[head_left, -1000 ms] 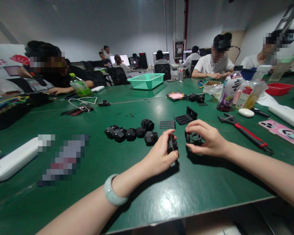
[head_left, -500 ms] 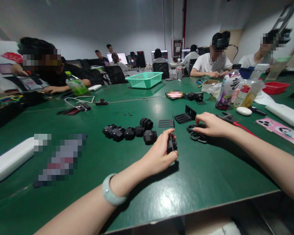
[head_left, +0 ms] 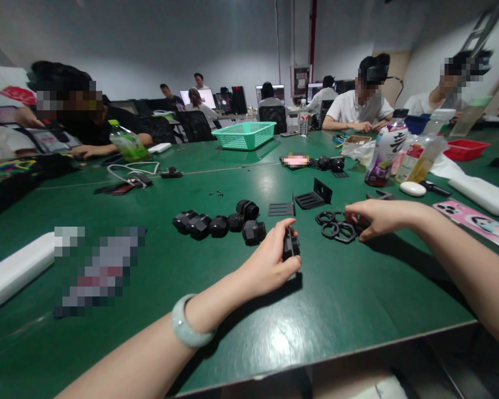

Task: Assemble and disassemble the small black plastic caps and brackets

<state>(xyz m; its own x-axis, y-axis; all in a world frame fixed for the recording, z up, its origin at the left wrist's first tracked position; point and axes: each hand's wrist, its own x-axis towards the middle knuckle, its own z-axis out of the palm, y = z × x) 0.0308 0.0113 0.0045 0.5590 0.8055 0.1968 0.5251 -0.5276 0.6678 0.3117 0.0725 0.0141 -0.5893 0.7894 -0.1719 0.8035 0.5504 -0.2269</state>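
My left hand (head_left: 280,255) is closed around a black cable gland (head_left: 291,244), held just above the green table; the fingers cover part of it. To its left lie several more black cable glands (head_left: 199,226) in a loose row. My right hand (head_left: 385,219) is bent down at the right side of several flat black rings and hexagonal locknuts (head_left: 344,233). Its thumb and fingers curl round something dark that I cannot make out. Beyond the hands are two black slotted L-shaped brackets (head_left: 314,197), one upright at its right end.
A dark tool jaw (head_left: 380,195) shows behind my right hand, near a pink phone (head_left: 474,221), a white oval case (head_left: 413,189) and drink bottles (head_left: 386,152). Small screws (head_left: 219,194) lie mid-table. A green basket (head_left: 245,136) stands farther back. Co-workers sit around the table.
My right hand has moved right from on top of the rings to their right side, uncovering most of them. My left hand stays in place with the cable gland.
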